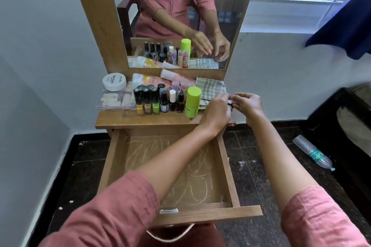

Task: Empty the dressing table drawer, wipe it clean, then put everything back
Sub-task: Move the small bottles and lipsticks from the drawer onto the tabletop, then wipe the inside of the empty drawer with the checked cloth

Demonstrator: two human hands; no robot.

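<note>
The drawer (220, 214) is pulled out under the desk (150, 120). Both hands meet over the desk's right edge. The right hand (248, 106) fingers are curled and pinch a small dark item (230, 104). The left hand (216, 114) grip is hidden and cannot be told.

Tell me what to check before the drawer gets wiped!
1. Drawer pulled out: ok.
2. Drawer emptied: ok, only scribbly marks on its bottom.
3. Checked cloth close by on the tabletop: ok.
4. Hands free to take the cloth: not ok. The left hand and right hand both pinch a small dark thing.
5. Nail polish bottles standing upright, away from the edge: ok.
6. Cloth damp enough: cannot tell.
</note>
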